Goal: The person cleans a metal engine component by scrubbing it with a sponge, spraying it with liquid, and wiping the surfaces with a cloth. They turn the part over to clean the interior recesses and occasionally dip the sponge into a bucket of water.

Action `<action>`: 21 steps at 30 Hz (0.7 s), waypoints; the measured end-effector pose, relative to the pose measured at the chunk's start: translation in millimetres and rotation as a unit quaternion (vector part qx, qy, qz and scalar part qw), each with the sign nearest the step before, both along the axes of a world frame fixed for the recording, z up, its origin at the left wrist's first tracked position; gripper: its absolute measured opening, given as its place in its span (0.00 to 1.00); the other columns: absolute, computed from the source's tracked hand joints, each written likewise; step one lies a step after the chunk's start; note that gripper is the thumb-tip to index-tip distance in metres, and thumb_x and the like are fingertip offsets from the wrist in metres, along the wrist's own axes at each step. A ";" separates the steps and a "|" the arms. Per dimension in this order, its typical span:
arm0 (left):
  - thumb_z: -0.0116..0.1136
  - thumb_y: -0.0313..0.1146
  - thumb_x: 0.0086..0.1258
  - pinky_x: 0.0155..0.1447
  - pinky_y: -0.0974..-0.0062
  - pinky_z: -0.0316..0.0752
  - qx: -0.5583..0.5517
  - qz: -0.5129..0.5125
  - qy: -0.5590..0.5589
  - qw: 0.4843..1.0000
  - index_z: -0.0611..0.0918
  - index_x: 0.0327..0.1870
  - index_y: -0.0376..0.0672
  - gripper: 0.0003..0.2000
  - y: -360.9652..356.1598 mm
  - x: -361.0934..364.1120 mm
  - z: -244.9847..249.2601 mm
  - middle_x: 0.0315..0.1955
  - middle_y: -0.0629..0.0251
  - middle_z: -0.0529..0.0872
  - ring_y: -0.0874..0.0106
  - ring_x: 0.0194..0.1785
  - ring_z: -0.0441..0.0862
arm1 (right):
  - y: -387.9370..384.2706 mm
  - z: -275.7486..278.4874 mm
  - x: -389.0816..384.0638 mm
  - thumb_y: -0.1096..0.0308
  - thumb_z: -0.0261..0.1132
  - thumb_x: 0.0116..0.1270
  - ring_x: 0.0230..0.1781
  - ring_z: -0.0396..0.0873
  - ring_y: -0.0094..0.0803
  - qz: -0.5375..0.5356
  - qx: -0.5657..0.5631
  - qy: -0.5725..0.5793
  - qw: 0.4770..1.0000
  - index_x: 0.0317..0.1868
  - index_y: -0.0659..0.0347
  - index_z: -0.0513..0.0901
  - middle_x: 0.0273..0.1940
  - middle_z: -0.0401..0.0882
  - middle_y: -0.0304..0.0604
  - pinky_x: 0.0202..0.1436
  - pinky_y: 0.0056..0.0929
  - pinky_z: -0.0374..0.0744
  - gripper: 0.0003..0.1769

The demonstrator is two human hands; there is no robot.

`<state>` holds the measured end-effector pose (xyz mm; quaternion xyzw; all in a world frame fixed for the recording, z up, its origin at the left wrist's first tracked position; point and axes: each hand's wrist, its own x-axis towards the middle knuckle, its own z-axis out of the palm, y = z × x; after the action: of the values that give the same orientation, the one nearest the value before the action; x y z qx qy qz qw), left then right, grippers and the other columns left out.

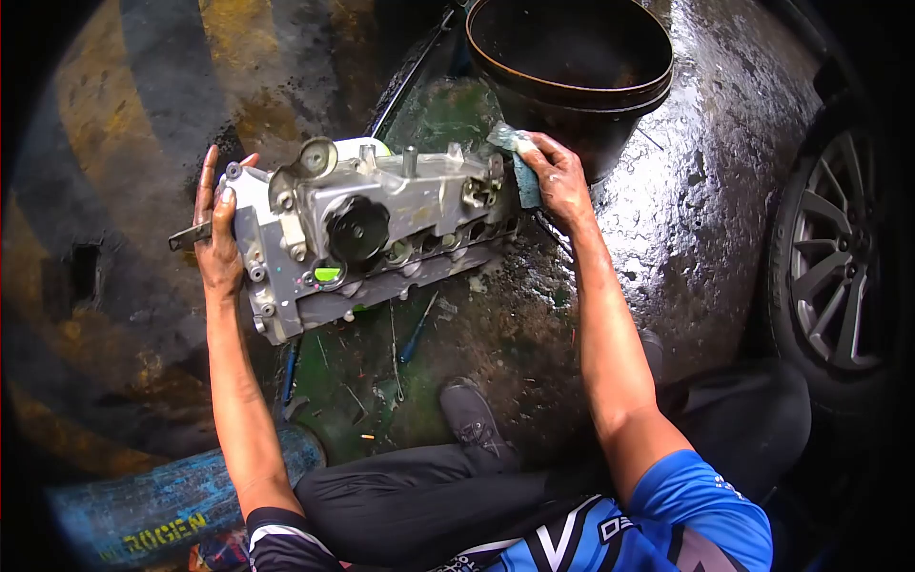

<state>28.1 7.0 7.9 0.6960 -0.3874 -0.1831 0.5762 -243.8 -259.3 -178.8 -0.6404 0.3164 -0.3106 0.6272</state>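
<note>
A grey metal engine part (419,210) with a round black cap (357,229) is tilted slightly in front of me. My left hand (220,229) grips its left end, with the thumb on the near face and other fingers reaching behind the edge. A small dark metal bracket (190,235) sticks out beside that hand. My right hand (559,181) is closed on a light blue-grey cloth (526,181) at the part's right end. Whether the cloth touches the metal is hard to tell.
A large dark bucket (572,91) stands beyond my right hand. On the right is a car wheel (834,253). A blue cylinder (172,500) lies at the lower left. Screwdriver-like tools, one blue-handled (416,336), lie on the wet, dirty floor near my shoe (474,419).
</note>
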 end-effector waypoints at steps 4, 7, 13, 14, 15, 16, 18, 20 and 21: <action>0.52 0.43 0.77 0.67 0.68 0.71 0.072 0.038 -0.068 0.994 0.76 0.67 0.34 0.25 8.3 14.7 -7.0 0.57 0.53 0.84 0.68 0.58 0.81 | -5.8 15.4 -1.5 0.70 0.63 0.74 0.54 0.79 0.26 0.149 -0.037 -0.028 0.988 0.56 0.63 0.85 0.51 0.83 0.40 0.62 0.26 0.74 0.14; 0.49 0.42 0.78 0.68 0.66 0.70 0.099 0.070 -0.138 0.983 0.82 0.59 0.30 0.22 14.1 23.5 -10.9 0.56 0.52 0.85 0.66 0.59 0.81 | -1.6 24.1 0.5 0.72 0.65 0.71 0.55 0.80 0.35 0.229 -0.086 -0.056 0.968 0.55 0.54 0.88 0.53 0.82 0.42 0.64 0.32 0.76 0.14; 0.51 0.38 0.78 0.67 0.68 0.69 0.070 0.110 -0.159 0.979 0.82 0.56 0.26 0.20 21.7 43.1 -28.1 0.53 0.54 0.86 0.67 0.57 0.81 | 19.0 29.5 -6.9 0.79 0.67 0.63 0.52 0.80 0.37 0.337 -0.168 -0.025 0.926 0.50 0.55 0.89 0.46 0.82 0.43 0.60 0.35 0.76 0.17; 0.51 0.38 0.78 0.67 0.68 0.69 0.068 0.111 -0.159 0.979 0.82 0.56 0.26 0.20 23.3 49.3 -31.6 0.53 0.54 0.86 0.67 0.57 0.81 | 18.8 28.4 -9.7 0.79 0.67 0.62 0.51 0.80 0.37 0.338 -0.171 -0.018 0.925 0.50 0.55 0.90 0.45 0.83 0.43 0.59 0.34 0.77 0.17; 0.51 0.38 0.78 0.67 0.68 0.69 0.065 0.112 -0.160 0.979 0.82 0.56 0.26 0.21 22.6 49.9 -32.0 0.53 0.54 0.86 0.67 0.57 0.81 | 19.3 29.6 -12.9 0.79 0.67 0.62 0.50 0.81 0.38 0.339 -0.176 -0.012 0.924 0.49 0.55 0.90 0.45 0.83 0.43 0.58 0.34 0.77 0.16; 0.51 0.38 0.78 0.67 0.68 0.69 0.065 0.110 -0.150 0.980 0.82 0.56 0.26 0.21 22.4 51.3 -32.1 0.54 0.54 0.86 0.67 0.57 0.81 | 18.3 31.0 -13.6 0.79 0.67 0.62 0.50 0.82 0.38 0.340 -0.180 -0.006 0.923 0.49 0.55 0.90 0.44 0.84 0.43 0.57 0.34 0.77 0.16; 0.52 0.38 0.78 0.59 0.73 0.70 0.045 0.104 -0.158 0.981 0.83 0.53 0.28 0.19 19.7 51.2 -33.3 0.46 0.62 0.86 0.73 0.50 0.78 | 15.6 26.5 -13.6 0.77 0.67 0.63 0.50 0.82 0.38 0.341 -0.151 0.023 0.928 0.47 0.57 0.90 0.45 0.84 0.45 0.58 0.33 0.78 0.14; 0.52 0.37 0.78 0.60 0.73 0.72 0.041 0.093 -0.171 0.980 0.84 0.52 0.28 0.18 20.5 54.3 -33.0 0.46 0.61 0.87 0.72 0.50 0.80 | 9.9 21.1 -19.9 0.78 0.65 0.63 0.48 0.84 0.38 0.328 -0.138 0.074 0.932 0.44 0.59 0.91 0.41 0.85 0.46 0.56 0.33 0.79 0.11; 0.52 0.37 0.78 0.62 0.71 0.72 0.036 0.096 -0.206 0.973 0.84 0.53 0.28 0.18 24.4 59.4 -35.9 0.48 0.59 0.87 0.71 0.52 0.81 | 7.5 19.0 -23.3 0.78 0.65 0.63 0.48 0.84 0.38 0.304 -0.163 0.089 0.934 0.44 0.59 0.90 0.42 0.84 0.46 0.56 0.33 0.79 0.12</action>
<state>87.5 31.3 -28.0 0.7734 -0.4218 0.0065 0.4732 -267.0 -251.8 -159.9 -0.8244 0.1065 -0.0938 0.5479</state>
